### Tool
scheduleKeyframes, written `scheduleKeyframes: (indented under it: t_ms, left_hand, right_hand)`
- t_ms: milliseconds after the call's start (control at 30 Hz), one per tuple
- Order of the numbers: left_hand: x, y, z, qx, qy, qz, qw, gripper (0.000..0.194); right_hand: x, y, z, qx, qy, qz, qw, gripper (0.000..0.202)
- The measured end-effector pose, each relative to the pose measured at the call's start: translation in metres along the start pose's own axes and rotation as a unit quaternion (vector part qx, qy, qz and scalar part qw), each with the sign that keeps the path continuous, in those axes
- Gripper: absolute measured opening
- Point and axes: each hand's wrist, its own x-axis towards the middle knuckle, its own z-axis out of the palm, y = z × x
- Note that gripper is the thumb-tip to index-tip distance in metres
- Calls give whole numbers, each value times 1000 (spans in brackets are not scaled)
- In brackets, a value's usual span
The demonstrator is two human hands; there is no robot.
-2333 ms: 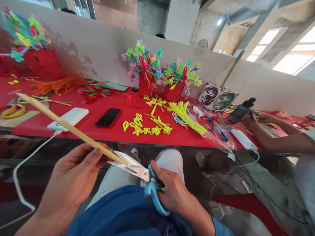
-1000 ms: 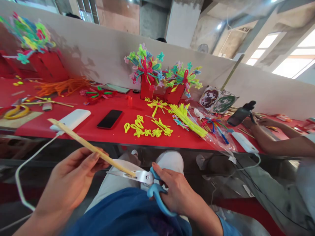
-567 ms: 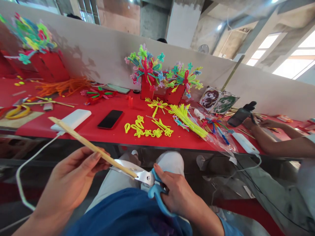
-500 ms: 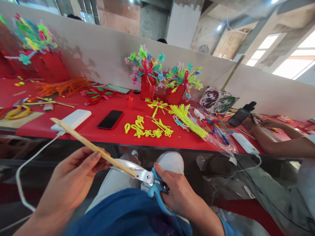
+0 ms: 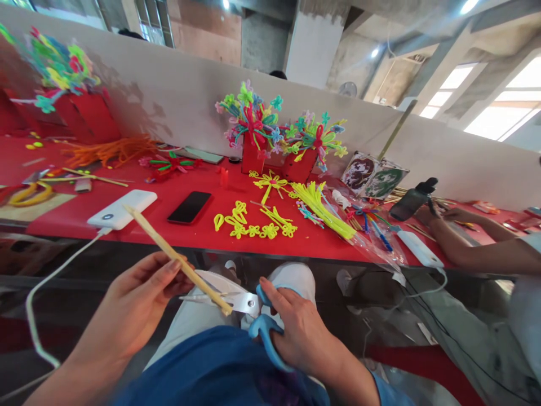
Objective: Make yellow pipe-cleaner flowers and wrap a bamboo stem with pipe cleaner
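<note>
My left hand [image 5: 141,299] pinches a thin, pale wooden stick [image 5: 163,241] between thumb and fingers, over my lap. The stick slants from upper left down to the right. Its lower end lies across the blades of a pair of scissors [image 5: 249,304] with blue handles. My right hand [image 5: 302,330] is wrapped round those handles; the blades are parted and point left, one above and one below the stick. Whether an edge bites into the wood, I cannot tell. Several yellow pipe-cleaner flowers [image 5: 268,230] lie on the red table [image 5: 194,237] beyond my hands.
A white power bank [image 5: 122,208] with a cable and a black phone [image 5: 189,207] lie near the table's front edge. Yellow pipe cleaners [image 5: 325,211] lie on plastic. Red boxes of pipe-cleaner flowers [image 5: 253,121] stand behind. Another person's arms [image 5: 473,242] rest at the right.
The stick has shifted right and tilted more steeply, its upper end no longer over the power bank. The scissors have moved slightly left and their blades have opened wider.
</note>
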Motion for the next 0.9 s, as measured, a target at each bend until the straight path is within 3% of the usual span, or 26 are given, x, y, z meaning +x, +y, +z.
scheduleKeyframes:
  t_ms: [467,733,900]
  left_hand:
    - [-3,3,3,-6,1,-2,1000,29]
    - [7,11,-11,-17,39,31,999,27]
    - [3,13,-11,8,18,40,999,26]
  right_hand:
    - [-3,10,-4,-20,-16,-21,999,59]
    - [-4,9,-16,-14,-26,-13,999,58]
    - [-5,9,-21,-9,-42,21,999,73]
